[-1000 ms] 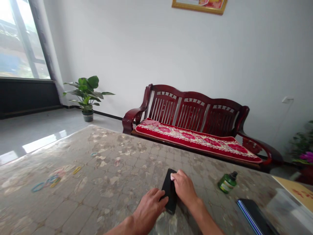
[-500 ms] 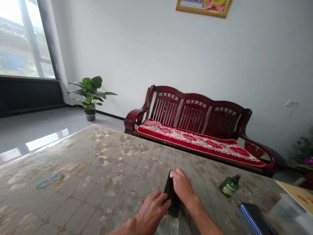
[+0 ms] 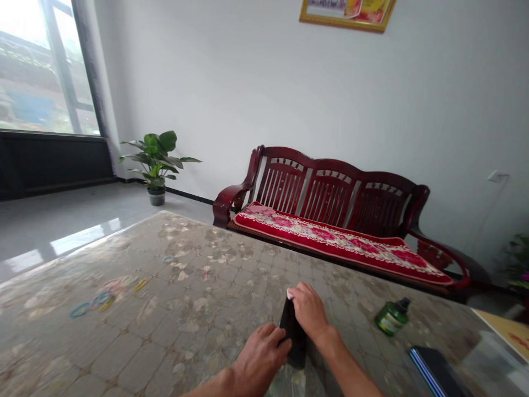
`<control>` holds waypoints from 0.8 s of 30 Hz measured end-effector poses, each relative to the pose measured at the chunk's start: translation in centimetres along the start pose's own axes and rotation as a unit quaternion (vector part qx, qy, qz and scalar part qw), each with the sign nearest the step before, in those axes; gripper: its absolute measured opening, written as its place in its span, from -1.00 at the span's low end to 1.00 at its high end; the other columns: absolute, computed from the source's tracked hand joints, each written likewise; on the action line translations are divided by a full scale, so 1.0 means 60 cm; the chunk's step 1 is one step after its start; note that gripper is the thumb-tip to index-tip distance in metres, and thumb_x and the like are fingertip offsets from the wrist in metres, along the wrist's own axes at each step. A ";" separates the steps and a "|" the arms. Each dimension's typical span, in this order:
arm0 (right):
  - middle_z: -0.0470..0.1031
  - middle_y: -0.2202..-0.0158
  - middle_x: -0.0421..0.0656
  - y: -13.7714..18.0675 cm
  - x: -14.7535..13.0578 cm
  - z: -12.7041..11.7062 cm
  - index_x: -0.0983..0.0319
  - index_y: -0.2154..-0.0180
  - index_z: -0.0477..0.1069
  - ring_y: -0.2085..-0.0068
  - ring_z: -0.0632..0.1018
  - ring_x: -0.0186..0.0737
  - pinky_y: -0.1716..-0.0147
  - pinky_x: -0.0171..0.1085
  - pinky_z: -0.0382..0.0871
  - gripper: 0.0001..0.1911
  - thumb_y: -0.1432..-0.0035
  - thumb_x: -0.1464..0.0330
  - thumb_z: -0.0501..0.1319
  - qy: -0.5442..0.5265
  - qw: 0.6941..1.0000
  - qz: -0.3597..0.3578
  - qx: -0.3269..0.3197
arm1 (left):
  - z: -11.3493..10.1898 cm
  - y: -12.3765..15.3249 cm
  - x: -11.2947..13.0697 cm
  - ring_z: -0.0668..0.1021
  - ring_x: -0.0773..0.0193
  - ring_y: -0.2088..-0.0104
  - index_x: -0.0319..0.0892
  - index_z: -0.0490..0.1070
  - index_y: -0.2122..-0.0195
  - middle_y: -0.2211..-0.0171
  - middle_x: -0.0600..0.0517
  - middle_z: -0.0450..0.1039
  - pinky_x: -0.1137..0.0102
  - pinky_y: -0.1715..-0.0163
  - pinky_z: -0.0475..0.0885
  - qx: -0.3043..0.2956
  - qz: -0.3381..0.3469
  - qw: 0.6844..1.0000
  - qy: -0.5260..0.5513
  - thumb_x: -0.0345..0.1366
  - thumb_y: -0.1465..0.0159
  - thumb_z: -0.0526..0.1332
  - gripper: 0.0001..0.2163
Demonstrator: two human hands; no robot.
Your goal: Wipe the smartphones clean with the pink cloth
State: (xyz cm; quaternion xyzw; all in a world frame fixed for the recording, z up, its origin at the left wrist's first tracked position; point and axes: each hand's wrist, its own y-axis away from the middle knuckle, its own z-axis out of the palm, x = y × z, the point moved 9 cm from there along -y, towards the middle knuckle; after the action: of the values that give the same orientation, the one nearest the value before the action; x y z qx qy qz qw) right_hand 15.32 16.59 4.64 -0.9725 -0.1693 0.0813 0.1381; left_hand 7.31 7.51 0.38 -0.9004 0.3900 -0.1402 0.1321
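A dark, flat, oblong object [image 3: 296,343], perhaps a phone, stands tilted on its edge on the tabletop between my hands. My left hand [image 3: 264,353] grips its near left side, with fingers curled over the edge. At its far upper corner, my right hand [image 3: 306,310] is closed around a small white wad [image 3: 290,294] that looks like tissue or cloth, pressing it to the edge. Most of the wad is hidden by my fingers. Right of my hands stands a green bottle [image 3: 392,318] with a black cap.
A dark phone [image 3: 437,370] lies at the lower right, beside a clear plastic container [image 3: 491,358] and a yellowish board [image 3: 502,330]. Several coloured loops [image 3: 101,299] lie on the patterned tablecloth [image 3: 136,353] at left. Beyond the table is a wooden bench [image 3: 330,182].
The view has shifted slightly, so everything sits a little further right in the picture. Both hands keep nearly the same hold on the dark object.
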 end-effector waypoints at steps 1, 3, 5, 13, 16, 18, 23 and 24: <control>0.45 0.31 -0.19 0.009 -0.009 0.000 0.14 0.34 0.48 0.18 0.46 -0.23 0.18 -0.34 0.21 -0.69 -0.22 0.59 0.05 -0.012 1.000 -0.009 0.000 | 0.000 0.000 0.001 0.48 0.18 0.25 -0.13 0.41 0.20 0.25 0.07 0.46 0.33 0.25 0.39 -0.001 0.000 1.000 -0.002 -0.32 -0.29 0.33 -0.88; 0.44 0.30 -0.21 0.033 -0.029 -0.003 0.13 0.32 0.47 0.20 0.44 -0.25 0.19 -0.35 0.20 -0.69 -0.23 0.59 0.05 -0.035 0.999 -0.037 -0.002 | 0.001 0.000 0.002 0.48 0.18 0.26 -0.13 0.41 0.22 0.26 0.06 0.46 0.32 0.25 0.39 0.000 0.002 1.000 -0.005 -0.31 -0.28 0.34 -0.87; 0.43 0.31 -0.23 0.054 -0.040 -0.006 0.12 0.30 0.46 0.21 0.43 -0.26 0.20 -0.34 0.20 -0.69 -0.22 0.60 0.06 -0.045 0.997 -0.062 -0.007 | 0.003 0.000 0.002 0.47 0.18 0.26 -0.14 0.41 0.22 0.26 0.06 0.46 0.32 0.24 0.39 0.007 0.001 1.000 -0.007 -0.31 -0.27 0.35 -0.87; 0.47 0.29 -0.20 0.012 -0.006 -0.007 0.15 0.33 0.48 0.17 0.42 -0.23 0.16 -0.33 0.20 -0.70 -0.24 0.59 0.05 -0.017 1.000 -0.018 0.008 | 0.004 0.004 0.001 0.47 0.18 0.25 -0.14 0.41 0.19 0.25 0.05 0.45 0.33 0.26 0.40 0.002 -0.001 1.000 -0.002 -0.34 -0.31 0.31 -0.90; 0.45 0.32 -0.21 0.028 -0.021 -0.007 0.15 0.36 0.47 0.19 0.42 -0.25 0.19 -0.34 0.19 -0.68 -0.23 0.60 0.05 -0.028 0.999 -0.027 0.000 | -0.002 0.005 0.000 0.47 0.17 0.23 -0.13 0.41 0.18 0.23 0.05 0.46 0.33 0.23 0.40 -0.002 -0.013 1.000 0.006 -0.33 -0.31 0.31 -0.90; 0.44 0.32 -0.23 0.053 -0.035 -0.009 0.13 0.35 0.47 0.21 0.42 -0.26 0.21 -0.34 0.18 -0.68 -0.22 0.61 0.05 -0.044 0.998 -0.049 -0.008 | -0.002 0.004 0.001 0.47 0.17 0.22 -0.13 0.42 0.19 0.23 0.05 0.46 0.33 0.22 0.40 -0.007 -0.016 1.000 0.004 -0.34 -0.31 0.31 -0.91; 0.45 0.32 -0.22 0.074 -0.026 -0.016 0.12 0.29 0.49 0.21 0.41 -0.24 0.18 -0.32 0.19 -0.70 -0.25 0.57 0.06 -0.040 0.998 -0.053 -0.006 | 0.004 0.001 0.000 0.48 0.17 0.22 -0.15 0.43 0.20 0.22 0.03 0.47 0.33 0.21 0.41 -0.015 -0.012 1.000 -0.003 -0.34 -0.29 0.32 -0.89; 0.45 0.31 -0.21 0.066 -0.016 -0.017 0.13 0.29 0.50 0.20 0.42 -0.23 0.18 -0.31 0.20 -0.70 -0.25 0.56 0.06 -0.033 0.999 -0.038 -0.001 | 0.005 0.002 0.000 0.48 0.17 0.21 -0.15 0.42 0.19 0.22 0.03 0.46 0.33 0.21 0.41 -0.016 -0.009 1.000 -0.003 -0.33 -0.30 0.32 -0.89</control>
State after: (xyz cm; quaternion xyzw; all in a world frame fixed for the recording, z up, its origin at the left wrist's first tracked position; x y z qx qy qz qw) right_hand 15.83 12.41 4.52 -0.9621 -0.2111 0.1081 0.1346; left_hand 7.36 7.47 0.07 -0.9062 0.3840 -0.1327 0.1172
